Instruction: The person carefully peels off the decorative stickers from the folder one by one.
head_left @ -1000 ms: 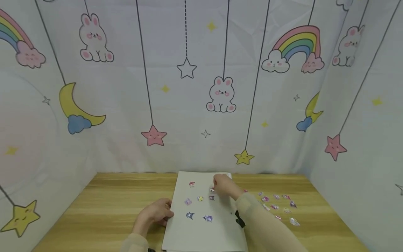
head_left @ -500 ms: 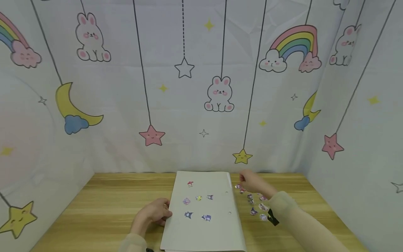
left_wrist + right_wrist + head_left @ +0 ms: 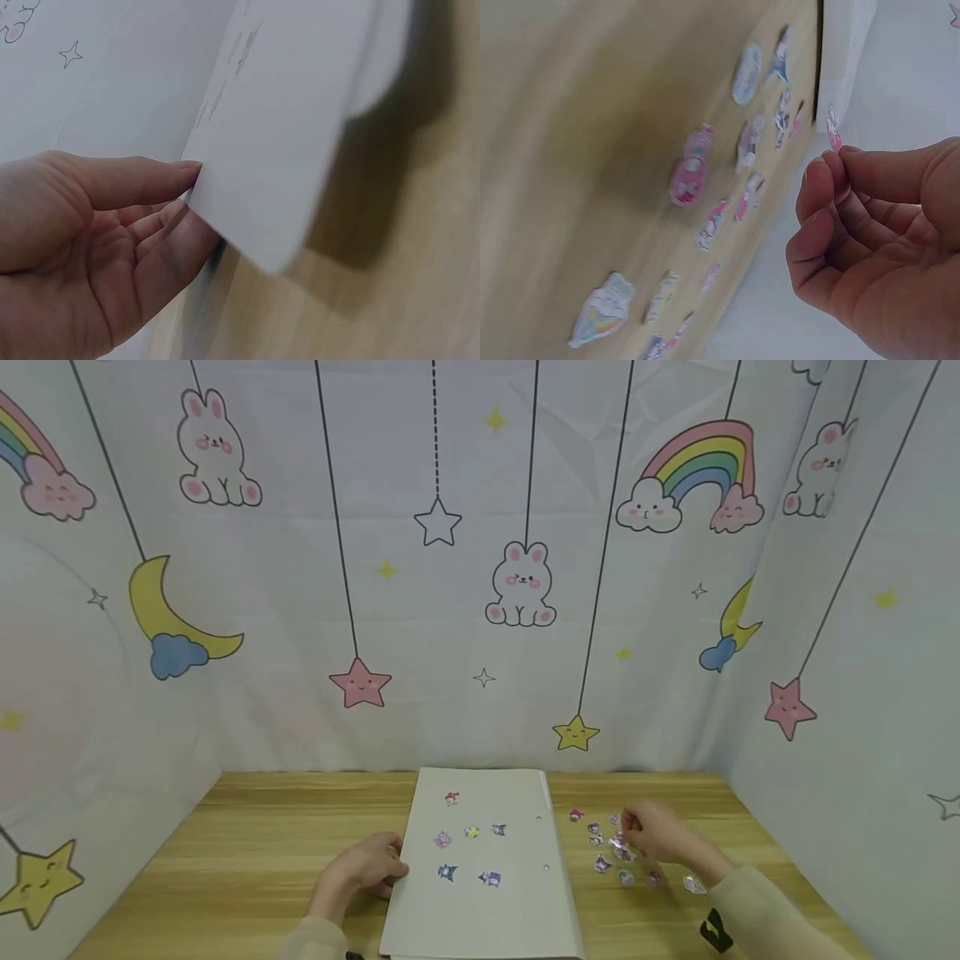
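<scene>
A white booklet (image 3: 480, 910) lies on the table with several small cartoon stickers on its face, among them a red-and-white one (image 3: 452, 798) near the top and a dark purple one (image 3: 491, 878) lower down. My left hand (image 3: 371, 862) grips the booklet's left edge; in the left wrist view the thumb (image 3: 146, 180) lies on the cover with fingers beneath. To the right of the booklet, my right hand (image 3: 660, 833) is over the loose stickers. Between its thumb and index finger it pinches a small pink-and-white sticker (image 3: 834, 129), seen nearly edge-on in the right wrist view.
Loose stickers lie scattered on the wooden table (image 3: 300, 810) right of the booklet, including a pink one (image 3: 690, 169) and a pale rainbow one (image 3: 604, 309). Two small round studs show near the booklet's right edge. Behind hangs a white cartoon-print curtain (image 3: 285, 710).
My right hand has moved from over the booklet's upper right part out to the loose stickers on the right, then slightly nearer. The left hand keeps its grip on the booklet.
</scene>
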`<act>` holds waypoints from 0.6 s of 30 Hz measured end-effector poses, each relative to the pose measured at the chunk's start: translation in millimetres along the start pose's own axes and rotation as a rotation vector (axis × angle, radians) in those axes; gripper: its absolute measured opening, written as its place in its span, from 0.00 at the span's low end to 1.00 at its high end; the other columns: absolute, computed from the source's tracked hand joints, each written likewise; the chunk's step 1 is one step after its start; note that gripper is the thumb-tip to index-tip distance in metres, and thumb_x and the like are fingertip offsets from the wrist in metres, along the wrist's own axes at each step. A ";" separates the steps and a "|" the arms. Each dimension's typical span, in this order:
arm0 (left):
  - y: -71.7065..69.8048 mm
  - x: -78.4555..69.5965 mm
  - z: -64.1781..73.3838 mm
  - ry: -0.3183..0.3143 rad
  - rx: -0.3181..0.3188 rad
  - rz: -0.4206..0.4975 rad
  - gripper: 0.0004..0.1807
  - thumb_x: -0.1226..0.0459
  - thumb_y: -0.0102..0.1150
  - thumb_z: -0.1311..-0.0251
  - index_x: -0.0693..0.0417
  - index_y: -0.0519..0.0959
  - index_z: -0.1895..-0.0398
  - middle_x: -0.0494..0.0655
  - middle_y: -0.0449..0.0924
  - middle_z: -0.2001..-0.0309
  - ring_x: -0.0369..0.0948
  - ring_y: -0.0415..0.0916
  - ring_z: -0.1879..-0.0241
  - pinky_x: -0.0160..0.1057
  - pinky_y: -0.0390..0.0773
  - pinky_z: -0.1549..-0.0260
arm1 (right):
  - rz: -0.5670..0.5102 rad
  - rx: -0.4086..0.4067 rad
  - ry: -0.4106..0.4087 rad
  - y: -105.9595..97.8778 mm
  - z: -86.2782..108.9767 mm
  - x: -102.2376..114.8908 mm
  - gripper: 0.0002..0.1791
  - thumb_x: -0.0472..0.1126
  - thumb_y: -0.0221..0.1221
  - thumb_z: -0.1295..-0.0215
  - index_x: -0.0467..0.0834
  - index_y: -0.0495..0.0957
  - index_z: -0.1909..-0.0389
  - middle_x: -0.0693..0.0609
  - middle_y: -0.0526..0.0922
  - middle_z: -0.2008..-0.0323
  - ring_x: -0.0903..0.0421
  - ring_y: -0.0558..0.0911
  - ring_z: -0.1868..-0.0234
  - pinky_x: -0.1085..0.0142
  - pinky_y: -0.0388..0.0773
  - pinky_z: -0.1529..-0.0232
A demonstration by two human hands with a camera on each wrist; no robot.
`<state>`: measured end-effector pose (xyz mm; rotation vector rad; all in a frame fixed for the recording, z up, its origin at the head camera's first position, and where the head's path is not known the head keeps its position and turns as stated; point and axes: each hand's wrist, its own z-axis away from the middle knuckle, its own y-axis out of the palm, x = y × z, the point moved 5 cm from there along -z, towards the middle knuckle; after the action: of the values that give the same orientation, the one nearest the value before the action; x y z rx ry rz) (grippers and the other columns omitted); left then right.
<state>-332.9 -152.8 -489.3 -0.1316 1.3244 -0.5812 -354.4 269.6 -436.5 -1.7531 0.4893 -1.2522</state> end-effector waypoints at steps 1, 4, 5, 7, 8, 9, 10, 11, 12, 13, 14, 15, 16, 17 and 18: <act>-0.4 0.2 0.1 0.002 0.000 0.003 0.12 0.77 0.56 0.40 0.68 0.71 0.53 0.53 0.75 0.68 0.45 0.76 0.70 0.42 0.82 0.71 | -0.013 0.010 0.004 1.5 3.6 -0.5 0.08 0.25 0.55 0.39 0.40 0.72 0.74 0.52 0.74 0.80 0.64 0.71 0.84 0.73 0.69 0.85; -0.6 0.3 0.3 0.009 0.009 0.015 0.12 0.77 0.56 0.40 0.69 0.71 0.53 0.53 0.75 0.68 0.45 0.77 0.70 0.43 0.82 0.71 | -0.051 0.031 -0.002 5.6 13.9 -0.3 0.09 0.25 0.56 0.38 0.40 0.71 0.74 0.52 0.73 0.81 0.64 0.71 0.84 0.74 0.68 0.85; -0.4 0.0 0.4 0.012 0.012 0.017 0.12 0.77 0.55 0.40 0.69 0.70 0.53 0.53 0.75 0.68 0.45 0.77 0.70 0.43 0.82 0.71 | -0.075 0.039 0.001 6.6 17.4 -0.2 0.09 0.26 0.56 0.37 0.39 0.71 0.73 0.51 0.73 0.81 0.63 0.72 0.85 0.73 0.69 0.85; -0.1 -0.2 0.2 0.013 0.013 0.024 0.12 0.77 0.55 0.40 0.69 0.70 0.53 0.53 0.75 0.68 0.45 0.77 0.70 0.43 0.82 0.71 | -0.097 0.045 -0.004 8.1 23.3 0.6 0.09 0.26 0.57 0.37 0.40 0.71 0.73 0.50 0.74 0.81 0.62 0.73 0.84 0.72 0.70 0.85; -0.2 -0.1 0.1 0.013 0.012 0.026 0.12 0.77 0.55 0.40 0.69 0.70 0.53 0.54 0.75 0.68 0.45 0.77 0.70 0.43 0.82 0.71 | -0.099 0.045 -0.006 8.8 26.0 0.7 0.09 0.27 0.58 0.37 0.40 0.71 0.73 0.50 0.74 0.81 0.61 0.74 0.84 0.72 0.70 0.85; -0.3 -0.2 0.3 0.012 0.010 0.027 0.12 0.77 0.55 0.40 0.69 0.70 0.53 0.54 0.75 0.68 0.45 0.77 0.70 0.43 0.82 0.72 | -0.100 0.045 -0.007 9.5 28.4 0.7 0.08 0.27 0.58 0.37 0.40 0.71 0.73 0.50 0.74 0.81 0.61 0.74 0.83 0.71 0.71 0.84; -0.4 -0.2 0.4 0.012 0.010 0.028 0.13 0.78 0.55 0.40 0.69 0.70 0.53 0.54 0.75 0.68 0.46 0.77 0.70 0.43 0.82 0.72 | -0.097 0.043 -0.007 10.1 30.7 0.3 0.08 0.28 0.59 0.37 0.40 0.71 0.72 0.50 0.75 0.82 0.61 0.74 0.83 0.71 0.71 0.84; -0.5 -0.1 0.5 0.011 0.008 0.030 0.13 0.78 0.55 0.41 0.69 0.70 0.53 0.54 0.75 0.68 0.46 0.77 0.70 0.43 0.82 0.72 | -0.087 0.039 -0.009 10.7 32.8 -0.2 0.09 0.28 0.60 0.37 0.41 0.71 0.72 0.52 0.75 0.82 0.62 0.74 0.83 0.71 0.71 0.84; -0.4 -0.2 0.4 0.011 0.008 0.030 0.13 0.78 0.55 0.41 0.69 0.70 0.53 0.54 0.76 0.68 0.45 0.77 0.70 0.43 0.82 0.72 | -0.077 0.040 -0.008 11.6 35.0 -1.0 0.09 0.29 0.61 0.38 0.42 0.72 0.72 0.53 0.74 0.82 0.63 0.73 0.83 0.71 0.70 0.83; -0.3 -0.3 0.3 0.013 0.008 0.028 0.13 0.78 0.55 0.41 0.69 0.70 0.53 0.53 0.76 0.68 0.45 0.77 0.70 0.42 0.82 0.72 | -0.078 0.048 -0.004 12.9 37.2 -2.0 0.08 0.30 0.61 0.37 0.42 0.72 0.72 0.54 0.74 0.82 0.64 0.72 0.83 0.71 0.70 0.83; -0.1 -0.4 0.5 0.014 0.010 0.025 0.13 0.78 0.55 0.41 0.69 0.70 0.53 0.53 0.76 0.68 0.45 0.76 0.70 0.42 0.82 0.72 | -0.085 0.057 -0.002 14.4 39.0 -3.0 0.08 0.30 0.61 0.37 0.41 0.72 0.72 0.54 0.74 0.82 0.64 0.72 0.83 0.71 0.70 0.83; 0.0 -0.4 0.7 0.014 0.010 0.024 0.13 0.78 0.55 0.41 0.69 0.70 0.53 0.53 0.76 0.68 0.45 0.76 0.70 0.42 0.82 0.72 | -0.101 0.069 0.003 16.1 40.8 -3.8 0.08 0.31 0.61 0.37 0.41 0.73 0.72 0.55 0.74 0.82 0.65 0.71 0.83 0.71 0.70 0.83; 0.2 -0.2 0.7 0.015 0.011 0.026 0.13 0.78 0.55 0.41 0.69 0.70 0.53 0.53 0.76 0.68 0.45 0.76 0.70 0.42 0.82 0.72 | -0.114 0.082 0.007 18.0 42.5 -4.6 0.07 0.31 0.61 0.37 0.41 0.73 0.72 0.55 0.74 0.82 0.65 0.71 0.83 0.71 0.70 0.82; 0.4 -0.2 0.9 0.015 0.012 0.028 0.13 0.78 0.55 0.41 0.69 0.70 0.53 0.53 0.76 0.68 0.45 0.76 0.70 0.42 0.82 0.72 | -0.136 0.098 0.012 19.9 44.4 -5.2 0.06 0.31 0.60 0.37 0.41 0.73 0.71 0.55 0.74 0.82 0.65 0.71 0.82 0.71 0.70 0.82; 0.7 -0.1 0.9 0.015 0.012 0.028 0.13 0.78 0.55 0.41 0.70 0.70 0.53 0.53 0.76 0.68 0.45 0.76 0.70 0.42 0.82 0.72 | -0.153 0.112 0.015 21.8 46.1 -5.7 0.06 0.31 0.60 0.37 0.41 0.73 0.71 0.55 0.74 0.81 0.65 0.71 0.82 0.71 0.70 0.82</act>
<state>-331.8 -152.3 -489.3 -0.0990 1.3352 -0.5677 -311.7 282.6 -461.7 -1.7131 0.2918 -1.3733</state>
